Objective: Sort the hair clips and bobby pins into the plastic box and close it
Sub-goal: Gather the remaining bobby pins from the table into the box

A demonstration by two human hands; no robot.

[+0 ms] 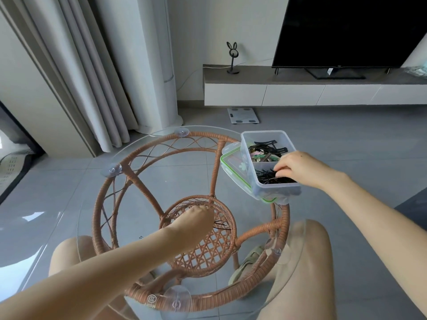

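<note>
Domestic living room, seen from a seat at a round glass worktop on a rattan frame [96, 218]. A large dark television [346, 28] stands on a long, low white cabinet [288, 94] beside a rabbit-eared ornament [233, 57]. Pale full-length curtains [76, 72] hang at left, next to a tall white column unit [147, 54]. A bathroom scale [243, 115] lies on the grey tiled floor [57, 181].
</note>
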